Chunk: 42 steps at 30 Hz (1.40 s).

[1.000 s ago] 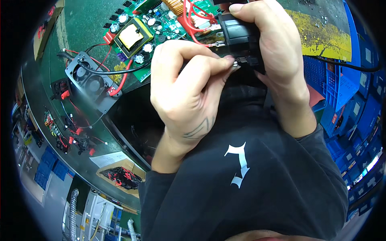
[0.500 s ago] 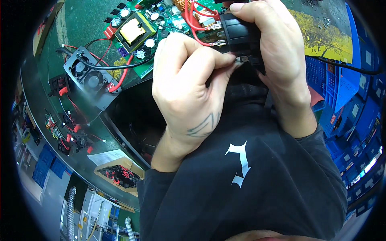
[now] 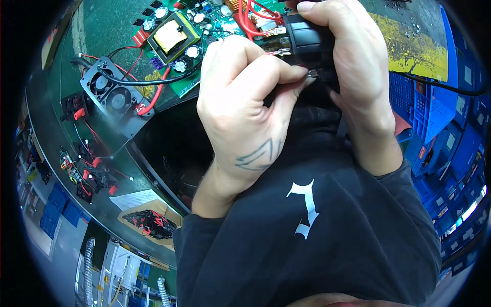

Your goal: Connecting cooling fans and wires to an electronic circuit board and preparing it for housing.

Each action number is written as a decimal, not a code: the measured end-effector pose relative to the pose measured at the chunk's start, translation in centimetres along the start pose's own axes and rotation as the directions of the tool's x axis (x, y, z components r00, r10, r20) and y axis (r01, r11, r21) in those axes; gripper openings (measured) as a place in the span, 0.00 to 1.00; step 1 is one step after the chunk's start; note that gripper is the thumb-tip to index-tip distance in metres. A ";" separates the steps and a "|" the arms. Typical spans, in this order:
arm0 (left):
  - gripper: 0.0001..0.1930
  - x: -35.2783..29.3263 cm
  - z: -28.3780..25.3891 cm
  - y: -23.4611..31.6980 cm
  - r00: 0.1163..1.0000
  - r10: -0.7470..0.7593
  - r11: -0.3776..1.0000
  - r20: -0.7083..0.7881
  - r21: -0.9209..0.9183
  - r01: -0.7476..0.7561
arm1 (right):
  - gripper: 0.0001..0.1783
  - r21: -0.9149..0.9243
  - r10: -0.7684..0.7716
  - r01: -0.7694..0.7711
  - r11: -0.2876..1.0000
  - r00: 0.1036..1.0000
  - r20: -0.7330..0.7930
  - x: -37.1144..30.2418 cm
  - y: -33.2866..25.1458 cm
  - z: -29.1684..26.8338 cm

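My right hand [image 3: 360, 66] is closed round a black plastic socket [image 3: 306, 35], its thumb along the top edge. Two metal spade terminals [image 3: 279, 31] on red wires [image 3: 244, 20] sit at the socket's left side. Below them, my left hand [image 3: 240, 97] pinches a small metal wire terminal [image 3: 312, 73] between thumb and fingertip, right against the socket's lower part. The exact contact is covered by fingers and shadow. Behind the left hand lies a green circuit board [image 3: 190, 86], with a yellow-topped transformer [image 3: 169, 36] and several capacitors; the hand hides part of it.
Left of the board, a grey panel with two fans [image 3: 116, 97] lies on the green bench [image 3: 56, 110], trailing black and red cables. Small wired parts [image 3: 92, 176] and a cardboard box [image 3: 174, 210] of red-black pieces are nearer. Blue crates [image 3: 434, 115] stand at right.
My left hand has shifted slightly right, bringing the pinched terminal closer to the socket. The right hand and the socket have hardly moved.
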<state>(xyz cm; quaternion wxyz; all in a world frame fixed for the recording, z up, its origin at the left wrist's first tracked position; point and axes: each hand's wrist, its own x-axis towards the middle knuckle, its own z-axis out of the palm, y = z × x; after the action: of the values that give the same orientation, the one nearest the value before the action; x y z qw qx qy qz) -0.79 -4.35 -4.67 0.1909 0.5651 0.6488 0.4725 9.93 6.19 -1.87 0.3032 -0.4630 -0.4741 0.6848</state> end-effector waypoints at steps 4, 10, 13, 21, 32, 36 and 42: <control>0.12 0.0 0.4 -0.3 1.000 0.001 0.999 -0.002 -0.033 -0.001 | 0.34 0.725 -0.587 0.236 0.647 0.761 0.276 2.2 5.1 -1.9; 0.13 -0.1 0.6 -1.0 0.997 0.050 0.990 -0.059 -0.130 -0.057 | 0.28 0.226 -0.021 0.023 0.974 1.000 -0.010 0.1 0.7 -0.1; 0.13 -0.4 0.8 -0.4 0.994 -0.047 0.989 -0.099 -0.147 0.033 | 0.27 0.004 -0.125 0.125 0.992 0.992 0.032 0.9 2.2 -1.1; 0.13 -0.2 0.1 -0.6 1.000 0.004 1.000 0.001 0.008 -0.004 | 0.25 0.025 -0.094 0.093 0.995 0.995 0.035 0.2 0.7 0.4; 0.13 -0.1 0.2 -0.5 0.999 -0.023 1.000 -0.044 -0.009 0.022 | 0.24 0.128 -0.004 0.001 0.992 1.000 0.022 0.5 0.2 0.1; 0.13 -0.2 -0.1 -0.3 0.999 -0.038 0.999 -0.018 0.019 0.039 | 0.25 0.089 -0.030 0.030 0.996 1.000 0.004 0.3 0.5 0.0; 0.13 -0.3 -0.2 -0.5 0.999 -0.029 1.000 -0.029 0.004 0.029 | 0.26 0.124 0.008 -0.007 0.992 1.000 -0.005 0.2 0.3 0.5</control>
<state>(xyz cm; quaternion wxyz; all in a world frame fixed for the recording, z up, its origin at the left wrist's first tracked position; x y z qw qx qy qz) -1.09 -4.69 -5.06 0.1872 0.5490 0.6607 0.4764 9.43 6.13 -2.15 0.3298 -0.4469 -0.4283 0.7128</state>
